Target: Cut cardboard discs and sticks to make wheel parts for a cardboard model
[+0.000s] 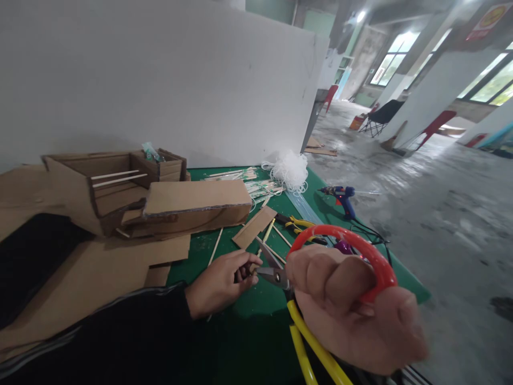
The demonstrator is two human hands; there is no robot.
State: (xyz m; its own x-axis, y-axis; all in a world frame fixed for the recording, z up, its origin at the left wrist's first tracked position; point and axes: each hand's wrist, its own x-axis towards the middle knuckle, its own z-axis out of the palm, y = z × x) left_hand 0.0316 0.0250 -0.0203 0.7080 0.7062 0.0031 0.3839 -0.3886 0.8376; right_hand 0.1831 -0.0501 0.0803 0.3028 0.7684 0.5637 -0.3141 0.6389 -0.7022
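Red-handled scissors [277, 276], gripped in right hand [344, 305]

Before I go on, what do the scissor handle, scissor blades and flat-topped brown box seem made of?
Scissor handle: probably plastic, glossy red with bright highlights.
Scissor blades: apparently metal, smooth grey with a dull sheen.
Flat-topped brown box: most likely cardboard, matte, with rough edges.

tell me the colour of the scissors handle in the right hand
The scissors handle in the right hand is red, shown best in the head view.
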